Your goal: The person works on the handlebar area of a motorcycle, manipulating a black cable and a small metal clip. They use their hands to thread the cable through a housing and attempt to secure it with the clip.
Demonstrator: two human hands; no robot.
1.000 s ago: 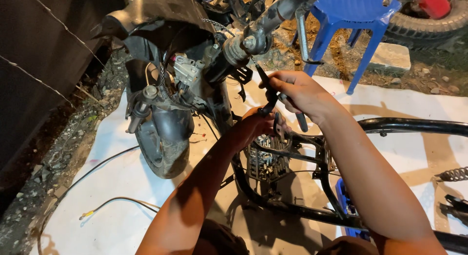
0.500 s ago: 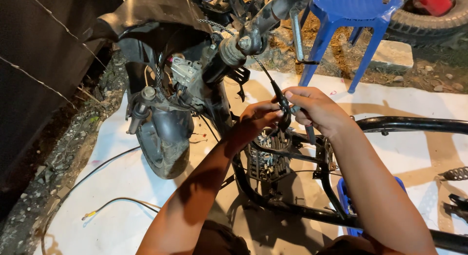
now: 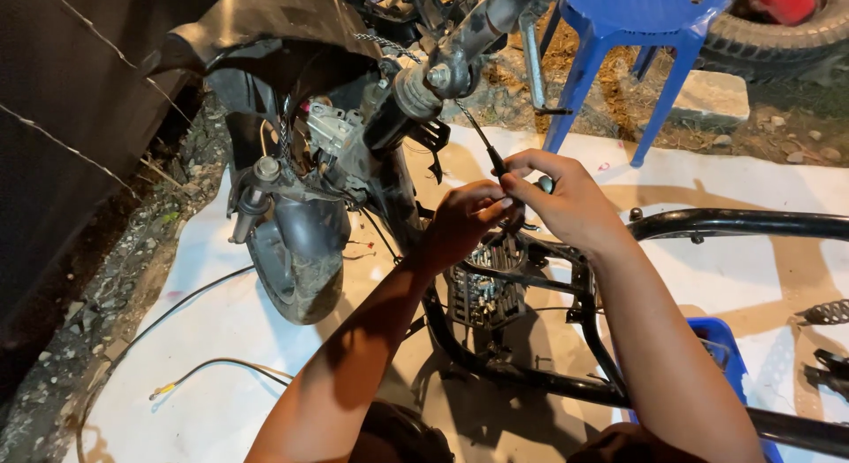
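The black cable [image 3: 478,136] runs taut from the steering head down into my right hand [image 3: 566,202], pinched shut at its lower end; my left hand [image 3: 464,220] closes just beside it; I judge it thin, stiff, springy, best gripped near that end, above the black frame [image 3: 743,224].

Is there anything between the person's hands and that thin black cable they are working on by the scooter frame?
Nothing visible. Both hands, left and right, already pinch the thin black cable, which runs up to the steering column. The black frame tube lies beside them, not between.
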